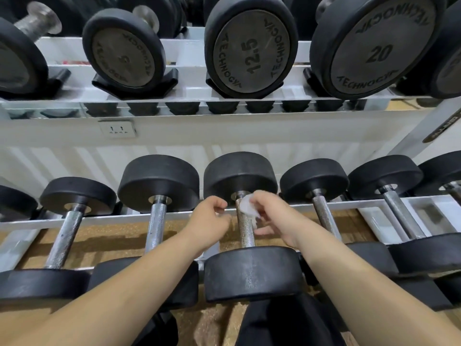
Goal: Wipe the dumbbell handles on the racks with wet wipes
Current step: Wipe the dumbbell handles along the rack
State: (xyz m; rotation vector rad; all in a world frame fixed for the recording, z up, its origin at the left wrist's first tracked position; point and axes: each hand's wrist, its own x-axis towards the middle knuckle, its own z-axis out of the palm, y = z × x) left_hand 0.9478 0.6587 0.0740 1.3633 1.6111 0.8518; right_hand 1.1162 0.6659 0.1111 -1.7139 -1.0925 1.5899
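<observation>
A black dumbbell with a knurled steel handle (245,229) lies on the lower rack, straight in front of me. My right hand (273,218) holds a crumpled white wet wipe (245,206) against the far end of that handle, near the far weight head. Just left of the handle my left hand (210,218) hovers with fingers loosely curled, holding nothing. Both forearms reach in from the bottom of the view.
Several more black dumbbells sit on the lower white rack (107,217) to both sides. The upper rack (189,96) carries larger ones marked 12.5 (252,54) and 20 (380,53). A wall socket (118,129) is behind. Speckled tan floor shows beneath.
</observation>
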